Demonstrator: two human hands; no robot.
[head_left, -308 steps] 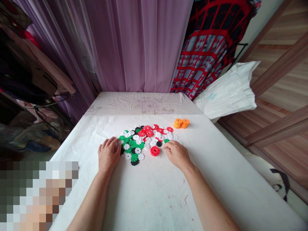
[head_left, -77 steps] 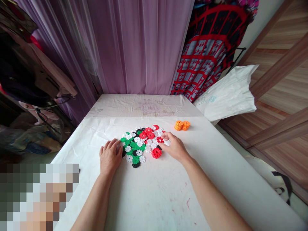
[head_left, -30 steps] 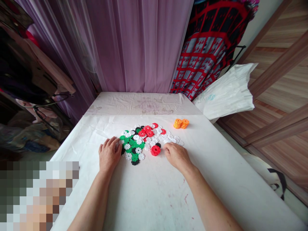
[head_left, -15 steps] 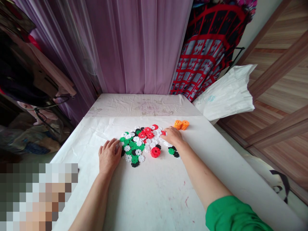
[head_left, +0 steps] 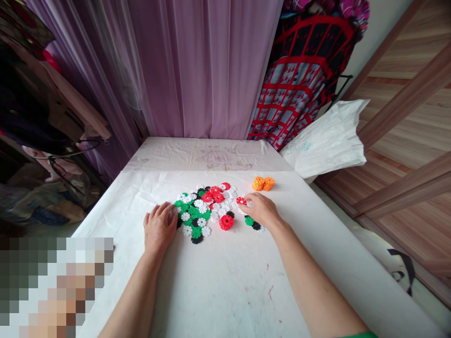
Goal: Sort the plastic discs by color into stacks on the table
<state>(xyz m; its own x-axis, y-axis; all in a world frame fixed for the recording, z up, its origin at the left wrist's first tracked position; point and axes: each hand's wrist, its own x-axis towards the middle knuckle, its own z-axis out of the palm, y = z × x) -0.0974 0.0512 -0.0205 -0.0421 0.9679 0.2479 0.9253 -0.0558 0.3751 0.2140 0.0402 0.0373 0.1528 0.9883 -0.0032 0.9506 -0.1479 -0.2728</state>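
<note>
"Where's the red disc (head_left: 241,201)?"

"In the right hand (head_left: 261,206), pinched by the thumb and fingers, just beside the right side of the big pile (head_left: 202,213)."

"What's in the pile?"

"Lots of flat round pieces: green, white, black and red. A red stack (head_left: 226,222) sits at the near edge."

"And the left hand (head_left: 159,226)?"

"It lies palm down at the pile's left side, its fingers loose and a bit bent. I can't tell if its thumb touches the pieces."

"What else is close?"

"A green disc (head_left: 249,221) and a black disc (head_left: 256,226) lie near the right hand. Two orange stacks (head_left: 263,183) stand side by side farther back on the white table (head_left: 211,286)."

"And past that?"

"A purple curtain (head_left: 204,70) and, to the right, a white bag (head_left: 331,138)."
</note>
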